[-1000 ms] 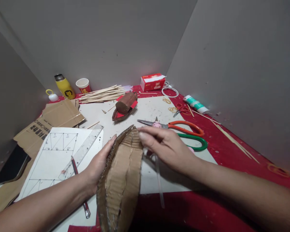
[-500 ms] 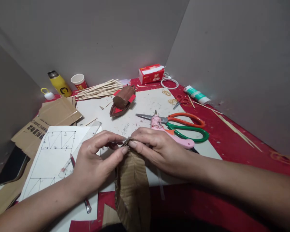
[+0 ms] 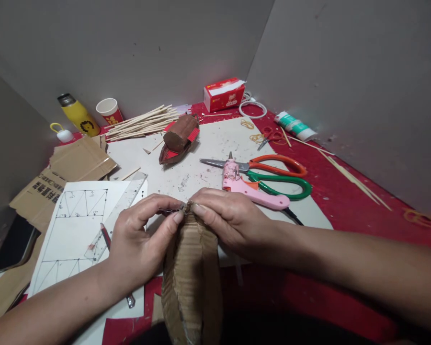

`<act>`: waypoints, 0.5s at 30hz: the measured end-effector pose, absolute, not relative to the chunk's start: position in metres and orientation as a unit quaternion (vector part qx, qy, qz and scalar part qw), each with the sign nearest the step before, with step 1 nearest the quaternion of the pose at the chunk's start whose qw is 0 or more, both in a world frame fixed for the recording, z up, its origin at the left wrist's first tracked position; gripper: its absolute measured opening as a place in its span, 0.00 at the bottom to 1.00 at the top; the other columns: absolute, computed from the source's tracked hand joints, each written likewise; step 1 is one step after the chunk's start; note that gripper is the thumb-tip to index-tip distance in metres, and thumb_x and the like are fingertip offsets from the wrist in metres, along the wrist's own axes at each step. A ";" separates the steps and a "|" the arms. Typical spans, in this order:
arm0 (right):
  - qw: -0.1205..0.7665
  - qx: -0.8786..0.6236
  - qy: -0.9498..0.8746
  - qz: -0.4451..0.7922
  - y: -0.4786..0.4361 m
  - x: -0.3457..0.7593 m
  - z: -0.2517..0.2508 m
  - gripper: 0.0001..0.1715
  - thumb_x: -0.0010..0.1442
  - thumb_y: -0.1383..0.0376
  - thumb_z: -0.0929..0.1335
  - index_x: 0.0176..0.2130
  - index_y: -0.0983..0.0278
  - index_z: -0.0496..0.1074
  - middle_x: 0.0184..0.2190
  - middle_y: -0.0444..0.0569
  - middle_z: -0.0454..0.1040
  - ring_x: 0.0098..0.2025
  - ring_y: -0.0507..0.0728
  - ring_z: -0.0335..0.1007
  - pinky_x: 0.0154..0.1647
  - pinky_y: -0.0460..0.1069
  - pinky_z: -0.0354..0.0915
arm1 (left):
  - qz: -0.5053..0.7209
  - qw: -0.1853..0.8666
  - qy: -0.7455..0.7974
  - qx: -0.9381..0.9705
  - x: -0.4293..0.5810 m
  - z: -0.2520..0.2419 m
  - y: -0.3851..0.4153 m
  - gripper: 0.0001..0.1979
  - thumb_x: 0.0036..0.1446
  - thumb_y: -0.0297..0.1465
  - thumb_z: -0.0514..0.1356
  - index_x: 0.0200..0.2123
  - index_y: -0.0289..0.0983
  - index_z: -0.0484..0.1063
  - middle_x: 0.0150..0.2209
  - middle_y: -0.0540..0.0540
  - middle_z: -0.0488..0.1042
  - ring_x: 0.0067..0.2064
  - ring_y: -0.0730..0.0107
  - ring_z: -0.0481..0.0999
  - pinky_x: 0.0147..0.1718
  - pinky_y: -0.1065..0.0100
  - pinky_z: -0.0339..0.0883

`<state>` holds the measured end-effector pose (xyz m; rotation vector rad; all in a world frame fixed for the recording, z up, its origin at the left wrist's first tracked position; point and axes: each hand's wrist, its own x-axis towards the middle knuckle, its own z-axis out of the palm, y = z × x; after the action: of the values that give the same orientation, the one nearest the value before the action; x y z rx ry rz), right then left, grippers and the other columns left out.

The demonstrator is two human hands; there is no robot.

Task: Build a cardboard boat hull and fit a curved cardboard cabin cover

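A long piece of corrugated cardboard (image 3: pixel 192 268), bent up along its sides like a boat hull, points toward me with its lower end cut off by the picture's edge. My left hand (image 3: pixel 147 235) pinches the far tip between thumb and index finger. On the other side of that tip, my right hand (image 3: pixel 230 215) presses it with thumb and fingers. Just beyond my right hand lies a pink glue gun (image 3: pixel 251 191), resting against large scissors (image 3: pixel 280 165) with one orange and one green handle. Past my hands stands a small brown model boat (image 3: pixel 179 136) with red parts.
To the left are a paper with line drawings (image 3: pixel 79 235), a clear ruler (image 3: pixel 124 211), a pen (image 3: pixel 106 235) and cardboard scraps (image 3: pixel 82 160). Sticks (image 3: pixel 143 123), a cup (image 3: pixel 109 111), a yellow bottle (image 3: pixel 79 115) and a red tissue box (image 3: pixel 223 96) line the back.
The cardboard piece has tilted and opened wider, showing more of its ribbed inside. Both hands still pinch its tip. The whole view has shifted slightly.
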<state>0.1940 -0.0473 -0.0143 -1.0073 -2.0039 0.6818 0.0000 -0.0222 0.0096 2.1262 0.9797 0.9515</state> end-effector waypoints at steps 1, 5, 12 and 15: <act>0.390 -0.395 -0.790 0.260 -0.048 0.194 -0.015 0.15 0.69 0.67 0.57 0.35 0.66 0.69 0.30 0.49 0.69 0.34 0.52 0.67 0.38 0.46 0.65 | 0.360 0.303 0.368 0.802 0.000 0.010 -0.023 0.03 0.58 0.26 0.61 0.36 0.39 0.74 0.34 0.52 0.78 0.35 0.75 0.76 0.37 0.72 0.70; 0.388 -0.387 -0.802 0.236 -0.048 0.193 -0.016 0.15 0.69 0.67 0.57 0.35 0.67 0.69 0.29 0.49 0.69 0.33 0.52 0.67 0.38 0.46 0.64 | 0.355 0.317 0.371 0.798 0.001 0.007 -0.023 0.03 0.59 0.26 0.60 0.36 0.39 0.74 0.34 0.52 0.77 0.35 0.75 0.75 0.37 0.73 0.69; 0.409 -0.363 -0.791 0.273 -0.047 0.194 -0.009 0.17 0.69 0.66 0.58 0.32 0.66 0.69 0.27 0.48 0.70 0.32 0.52 0.67 0.37 0.46 0.65 | 0.391 0.319 0.344 0.792 0.000 0.003 -0.027 0.06 0.59 0.24 0.60 0.39 0.40 0.72 0.36 0.51 0.75 0.39 0.74 0.74 0.41 0.72 0.68; 0.400 -0.393 -0.768 0.309 -0.048 0.195 0.000 0.13 0.67 0.63 0.62 0.35 0.66 0.72 0.30 0.48 0.73 0.33 0.53 0.69 0.36 0.46 0.65 | 0.400 0.322 0.356 0.781 -0.002 0.003 -0.027 0.08 0.59 0.24 0.60 0.40 0.41 0.73 0.37 0.51 0.75 0.40 0.72 0.73 0.41 0.71 0.68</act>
<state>0.1947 -0.0482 -0.0004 -0.9948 -1.9438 0.7824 -0.0018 -0.0271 0.0031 2.0494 0.9349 1.0508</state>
